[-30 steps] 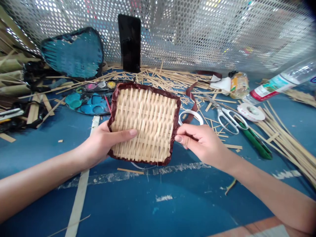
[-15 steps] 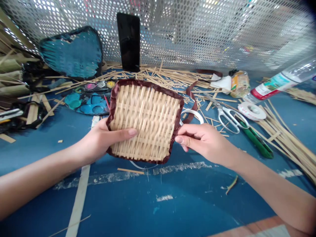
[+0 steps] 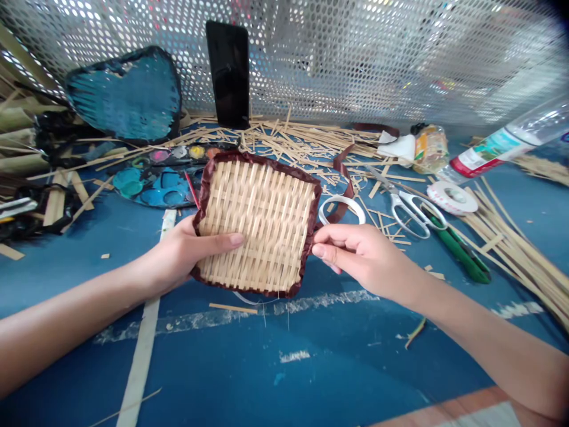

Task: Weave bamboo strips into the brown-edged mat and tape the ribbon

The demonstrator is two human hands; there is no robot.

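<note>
My left hand (image 3: 178, 258) held the left edge of the nearly square bamboo mat (image 3: 255, 222), its thumb lying across the ridged weave, while my right hand (image 3: 360, 255) pinched the mat's right edge, a narrow grip on the glossy maroon binding (image 3: 311, 237). The mat, with no clear long axis, lay between my hands. Beyond it, a paint palette (image 3: 155, 187) sat left; a white ring (image 3: 341, 210) and scissors (image 3: 411, 213) sat right.

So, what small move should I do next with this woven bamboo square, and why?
I would probably press the loose maroon strip flat along the right edge of the woven bamboo square. The strip appears to leave that edge and curl away, while your right hand pinches there and your left hand steadies the weave.
</note>
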